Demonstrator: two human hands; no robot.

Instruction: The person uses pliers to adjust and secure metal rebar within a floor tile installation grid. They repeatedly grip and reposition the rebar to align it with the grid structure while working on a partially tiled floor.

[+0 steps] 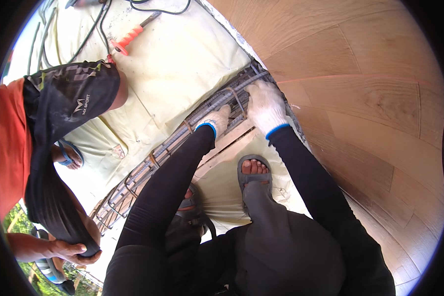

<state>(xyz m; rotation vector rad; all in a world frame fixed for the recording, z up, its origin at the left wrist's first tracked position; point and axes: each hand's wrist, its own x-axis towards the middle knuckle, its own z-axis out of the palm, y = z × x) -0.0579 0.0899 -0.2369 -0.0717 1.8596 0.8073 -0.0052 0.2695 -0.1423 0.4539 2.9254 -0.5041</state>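
Well, both white-gloved hands are down at the far right end of the rebar cage: the left hand point(218, 120) curls at its near side, the right hand point(266, 106) bends over the bars at the end. From where I stand, I can't tell whether either closes around steel or only presses on it, as the fingertips are hidden. The rebar cage point(168, 148), long bars within rusty stirrups, runs from there toward the near left. I'd judge this to be adjusting or seating the bars, and the next move calls for a firm hold with both hands, fingers clear of the stirrup point(239, 103) between them. Close by the cage, on its near side, lies a timber strip point(232, 143), and the person's right sandal point(254, 172) stands just beyond that on pale sheeting point(163, 69). Hard on the right, a wood-grain surface point(360, 93) hems in the right hand and leaves it little room. Across the cage, a chisel with an orange grip point(130, 39) lies near a black cable point(102, 22); left, a co-worker in orange point(10, 143) stands close, which could limit any swing of the bars.
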